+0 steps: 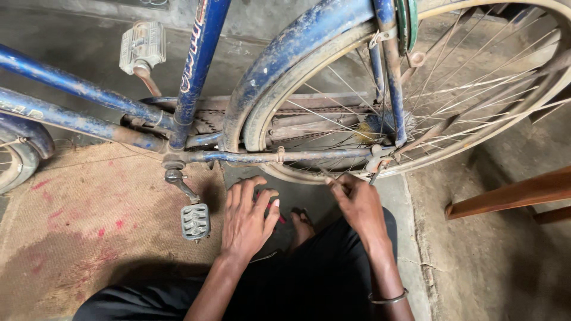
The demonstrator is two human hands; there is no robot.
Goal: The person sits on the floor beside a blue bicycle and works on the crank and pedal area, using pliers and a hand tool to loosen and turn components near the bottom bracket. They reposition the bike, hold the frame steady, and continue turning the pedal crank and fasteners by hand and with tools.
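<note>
Black trousers (pixel 309 279) of the person fill the bottom of the view, and both forearms reach forward from there. On the right wrist sits a thin metal bangle (pixel 388 298).

The left hand (pixel 248 219) lies palm down on the floor, with the fingers curled over a small dark thing with a red part (pixel 275 209); what this thing is I cannot tell. The right hand (pixel 357 201) is closed, and its fingertips pinch a thin metal piece (pixel 375 172) just under the rear axle (pixel 378 158) of a blue bicycle (pixel 196 65). The bicycle stands directly in front of the person, with its rear wheel (pixel 476 89) on the right and its dusty blue mudguard (pixel 285 53) above the rim. One grey pedal (pixel 195 221) hangs low, just beside the left hand, and the other pedal (pixel 141 46) is high, behind the frame.

The floor (pixel 476 261) is grey cement, rough, dusty and cracked near the right forearm. On the left lies a brown woven mat (pixel 89 208) with red stains. Behind the bicycle rises a grey cement wall (pixel 77 53). At the right edge a brown wooden bar (pixel 511 196) crosses above the floor.
</note>
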